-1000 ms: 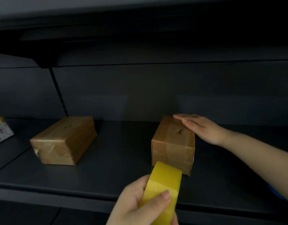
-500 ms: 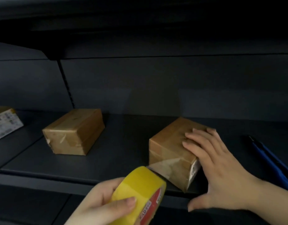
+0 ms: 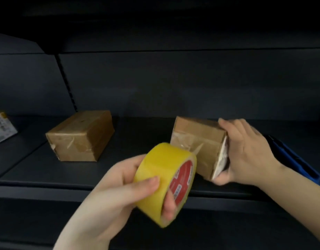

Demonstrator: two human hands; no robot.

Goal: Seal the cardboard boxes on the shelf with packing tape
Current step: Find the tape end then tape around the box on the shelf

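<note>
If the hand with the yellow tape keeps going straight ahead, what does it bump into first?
Probably the nearer cardboard box that the right hand grips. The left hand aims the tape roll toward it, though depth is hard to judge.

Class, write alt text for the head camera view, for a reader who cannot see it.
A left hand holds a yellow tape roll before a dark shelf, while the right hand grips a cardboard box at its end. A second box sits further left.
</note>
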